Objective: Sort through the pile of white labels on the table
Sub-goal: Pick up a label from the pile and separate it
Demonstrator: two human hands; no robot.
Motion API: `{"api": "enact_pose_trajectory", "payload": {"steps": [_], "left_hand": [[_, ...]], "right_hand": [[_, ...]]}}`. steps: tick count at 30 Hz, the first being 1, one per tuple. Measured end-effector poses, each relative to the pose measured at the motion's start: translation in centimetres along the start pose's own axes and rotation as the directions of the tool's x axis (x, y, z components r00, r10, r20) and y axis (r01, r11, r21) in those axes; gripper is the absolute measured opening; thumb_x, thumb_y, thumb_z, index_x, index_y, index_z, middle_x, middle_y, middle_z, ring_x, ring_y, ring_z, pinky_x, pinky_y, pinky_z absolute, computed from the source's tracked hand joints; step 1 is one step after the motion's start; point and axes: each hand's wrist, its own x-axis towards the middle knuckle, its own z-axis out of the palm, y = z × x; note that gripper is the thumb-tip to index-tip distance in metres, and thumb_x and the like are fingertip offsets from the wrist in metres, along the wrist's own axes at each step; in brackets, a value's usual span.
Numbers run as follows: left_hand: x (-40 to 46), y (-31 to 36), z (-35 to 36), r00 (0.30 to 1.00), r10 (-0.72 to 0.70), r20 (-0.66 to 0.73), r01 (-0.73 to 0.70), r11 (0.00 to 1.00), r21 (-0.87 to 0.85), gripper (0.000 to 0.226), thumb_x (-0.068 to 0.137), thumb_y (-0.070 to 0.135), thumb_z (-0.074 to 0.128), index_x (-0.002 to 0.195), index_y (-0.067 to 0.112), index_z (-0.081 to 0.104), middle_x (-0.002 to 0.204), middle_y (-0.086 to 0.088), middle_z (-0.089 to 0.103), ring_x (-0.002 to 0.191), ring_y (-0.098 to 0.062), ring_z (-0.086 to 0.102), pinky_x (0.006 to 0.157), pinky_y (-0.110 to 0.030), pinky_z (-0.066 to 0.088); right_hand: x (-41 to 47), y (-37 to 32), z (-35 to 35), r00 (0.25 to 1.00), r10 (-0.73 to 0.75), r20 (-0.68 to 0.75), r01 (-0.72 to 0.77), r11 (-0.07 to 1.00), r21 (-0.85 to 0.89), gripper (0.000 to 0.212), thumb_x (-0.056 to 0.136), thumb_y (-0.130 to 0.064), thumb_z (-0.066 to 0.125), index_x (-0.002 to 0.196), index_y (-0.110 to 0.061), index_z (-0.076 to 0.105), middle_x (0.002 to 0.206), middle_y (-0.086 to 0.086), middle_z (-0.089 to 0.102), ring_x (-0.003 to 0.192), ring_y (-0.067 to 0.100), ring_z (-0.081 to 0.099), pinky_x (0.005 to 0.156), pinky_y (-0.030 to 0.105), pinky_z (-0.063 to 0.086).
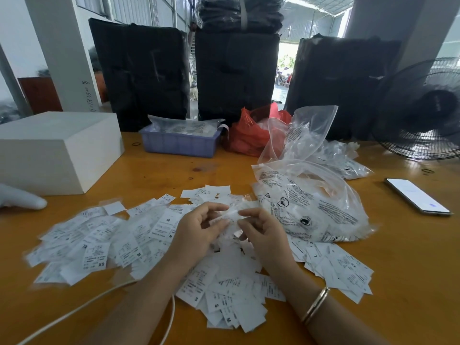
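A wide pile of white labels [104, 242] printed with size letters covers the front of the orange wooden table [410, 257]. Both my hands hover over the middle of the pile. My left hand [199, 232] and my right hand [261, 232] pinch a small bunch of labels [230, 217] between their fingertips; this bunch is blurred. A gold bangle sits on my right wrist. More labels lie under and around my forearms.
Clear printed plastic bags [311, 202] lie right of the pile. Behind are a red bag [251, 133], a purple tray [179, 143], a white box [57, 150] and black bundles [142, 70]. A phone [418, 195] and fan [420, 108] are right. A white cable [99, 297] runs front left.
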Motion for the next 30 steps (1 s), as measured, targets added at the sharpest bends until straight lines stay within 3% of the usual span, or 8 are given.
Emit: {"api": "enact_pose_trajectory", "payload": {"steps": [4,10,13,17,20,22,27,30], "left_hand": [[0.0,0.2,-0.1,0.999,0.029,-0.015,-0.028,1.0,0.008,0.024,0.085,0.018,0.068,0.095,0.04,0.064,0.083,0.017,0.068,0.079,0.002,0.066,0.064,-0.012,0.051],[0.0,0.5,-0.4,0.999,0.031,0.013,-0.031,0.999,0.018,0.022,0.085,0.017,0.068,0.092,0.038,0.064,0.086,0.028,0.066,0.082,0.01,0.062,0.063,-0.004,0.046],[0.1,0.6,-0.6,0.998,0.053,-0.035,-0.052,0.998,0.022,0.022,0.085,0.018,0.068,0.092,0.038,0.064,0.087,0.021,0.069,0.085,0.009,0.062,0.065,-0.004,0.047],[0.6,0.3,-1.7,0.963,0.037,-0.267,-0.021,0.998,0.062,0.018,0.087,0.022,0.066,0.096,0.037,0.063,0.085,0.021,0.066,0.072,-0.005,0.062,0.052,-0.014,0.051],[0.9,-0.3,-2.8,0.922,0.093,-0.376,0.003,0.969,0.248,0.02,0.088,0.021,0.065,0.107,0.028,0.063,0.089,0.014,0.062,0.063,-0.011,0.055,0.051,-0.016,0.044],[1.0,-0.5,-3.3,0.914,0.151,-0.376,0.003,0.926,0.378,0.026,0.087,0.016,0.066,0.112,0.02,0.063,0.097,0.002,0.062,0.072,-0.011,0.056,0.06,-0.018,0.047],[1.1,-0.8,-3.9,0.928,0.158,-0.338,0.134,0.705,0.697,0.035,0.083,0.014,0.07,0.117,0.015,0.063,0.12,-0.007,0.058,0.098,-0.022,0.055,0.08,-0.035,0.05],[1.1,-0.8,-3.6,0.923,0.231,-0.307,0.083,0.66,0.746,0.032,0.081,0.014,0.072,0.111,0.012,0.067,0.121,-0.01,0.058,0.109,-0.029,0.052,0.084,-0.041,0.047]], "right_hand": [[-0.4,-0.3,0.4,0.992,0.0,0.124,0.002,1.0,-0.01,0.018,0.091,-0.014,0.06,0.089,-0.031,0.066,0.077,-0.016,0.069,0.07,0.002,0.065,0.059,0.012,0.046],[0.0,-1.1,-0.9,0.909,0.241,0.339,-0.336,0.907,0.256,0.023,0.093,-0.016,0.054,0.089,-0.024,0.075,0.084,0.003,0.066,0.074,0.012,0.061,0.066,0.025,0.05],[0.2,-1.5,-1.3,0.897,0.214,0.386,-0.3,0.938,0.176,0.027,0.095,-0.013,0.05,0.095,-0.027,0.073,0.095,0.0,0.067,0.086,0.013,0.061,0.076,0.027,0.05],[2.4,-2.8,-2.5,0.997,0.058,0.059,-0.06,0.998,0.027,0.029,0.094,-0.009,0.049,0.095,-0.033,0.066,0.092,-0.018,0.068,0.076,0.002,0.06,0.064,0.017,0.049],[5.9,-2.8,-5.0,0.945,-0.092,-0.314,0.045,0.987,-0.154,0.023,0.094,-0.008,0.05,0.097,-0.023,0.067,0.085,-0.011,0.066,0.048,-0.002,0.049,0.043,0.011,0.039],[8.3,-1.8,-6.8,0.905,-0.105,-0.412,-0.027,0.953,-0.302,0.025,0.094,-0.005,0.048,0.101,-0.017,0.068,0.09,-0.006,0.066,0.045,-0.001,0.045,0.039,0.01,0.033],[10.9,1.4,-9.2,0.947,0.072,-0.312,-0.276,0.677,-0.682,0.031,0.092,-0.007,0.049,0.121,-0.008,0.061,0.12,0.01,0.063,0.095,0.021,0.06,0.075,0.031,0.052],[10.9,2.5,-8.6,0.968,0.165,-0.19,-0.248,0.504,-0.827,0.016,0.091,-0.016,0.052,0.096,-0.005,0.063,0.105,0.015,0.063,0.103,0.032,0.058,0.081,0.033,0.045]]}}
